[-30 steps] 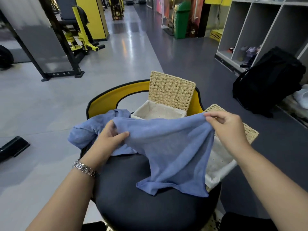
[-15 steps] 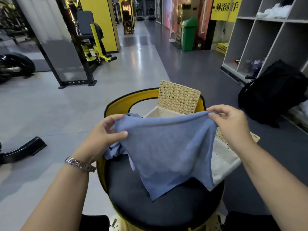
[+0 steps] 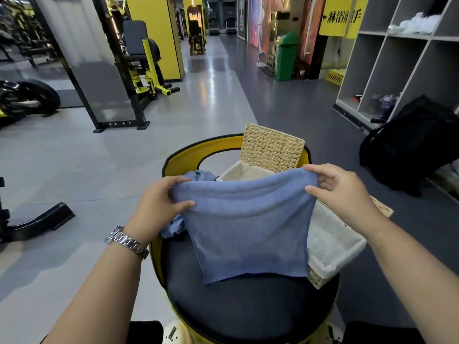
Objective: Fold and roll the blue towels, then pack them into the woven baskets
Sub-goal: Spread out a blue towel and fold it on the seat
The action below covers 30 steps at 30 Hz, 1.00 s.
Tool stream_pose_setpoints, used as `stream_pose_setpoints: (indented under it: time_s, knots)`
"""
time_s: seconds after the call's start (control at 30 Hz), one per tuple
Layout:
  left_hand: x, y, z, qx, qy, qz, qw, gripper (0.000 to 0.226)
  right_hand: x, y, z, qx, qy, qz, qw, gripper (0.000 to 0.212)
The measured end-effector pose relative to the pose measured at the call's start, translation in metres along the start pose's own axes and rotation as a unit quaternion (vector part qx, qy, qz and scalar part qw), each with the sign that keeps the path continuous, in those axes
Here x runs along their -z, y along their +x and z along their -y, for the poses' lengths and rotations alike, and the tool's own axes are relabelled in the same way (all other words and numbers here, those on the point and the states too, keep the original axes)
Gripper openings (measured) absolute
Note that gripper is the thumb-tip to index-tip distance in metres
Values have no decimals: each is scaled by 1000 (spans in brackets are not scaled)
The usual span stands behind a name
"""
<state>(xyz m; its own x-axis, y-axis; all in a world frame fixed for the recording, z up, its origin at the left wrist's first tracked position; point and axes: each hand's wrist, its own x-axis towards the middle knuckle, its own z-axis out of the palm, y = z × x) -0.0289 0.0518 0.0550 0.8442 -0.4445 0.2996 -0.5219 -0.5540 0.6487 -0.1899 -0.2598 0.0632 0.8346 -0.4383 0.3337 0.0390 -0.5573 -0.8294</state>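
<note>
Holding the blue towel (image 3: 248,224) up by its two top corners, you let it hang flat over the round black seat (image 3: 248,309), its lower edge just reaching the cushion; that looks meant to square the cloth before the first fold. Your left hand (image 3: 159,207) pinches the left corner, thumb in front and fingers behind, and your right hand (image 3: 342,192) pinches the right corner the same way, so each grip is clamped on cloth.

Just right of the towel, partly hidden by it, lies one woven basket (image 3: 332,244) with a white liner, within easy reach for packing. Behind the towel stands a second woven basket (image 3: 270,152), its far wall raised against the yellow backrest (image 3: 198,150). A second blue towel (image 3: 198,175) lies bunched at far left of the seat, waiting its turn.

I count two towels, two baskets, and neither basket shows a towel packed.
</note>
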Motion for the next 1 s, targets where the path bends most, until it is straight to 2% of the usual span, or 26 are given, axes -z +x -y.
stream_pose_setpoints:
  time_s: [0.07,0.17,0.23,0.3,0.4,0.47,0.57,0.63,0.7,0.83,0.93,1.0]
  knots:
    - [0,1,1,-15,21,-11,1000,40,-1,0,1,35,-78,-50,995,38]
    - [3,1,-1,-47,50,-40,997,24,0,-2,5,79,-140,-96,982,27]
    - [4,1,-2,-49,63,-45,996,15,0,-3,7,87,-144,-106,980,22]
    - [4,1,-1,-22,24,-51,998,12,1,-4,7,86,-142,-110,980,18]
    - [2,3,2,5,-74,-52,996,20,1,-3,4,79,-154,-113,978,13]
    - [3,3,2,16,-104,-38,994,24,2,-3,3,69,-153,-119,978,11]
    - [3,3,4,0,-32,-43,999,21,2,-4,4,61,-120,-115,984,8]
    - [1,3,4,-10,20,-63,998,16,1,-6,6,57,-91,-93,990,8]
    - [0,3,3,-8,15,-76,997,15,-1,-10,8,45,-66,-79,994,8]
    - [2,0,-3,-20,-2,-102,995,22,2,-14,14,30,-32,-110,993,17]
    - [6,-3,-14,-8,-38,-152,988,25,8,-18,19,84,-52,-123,987,19]
    - [10,-3,-19,0,-35,-171,985,16,12,-21,22,142,-83,-129,978,24]
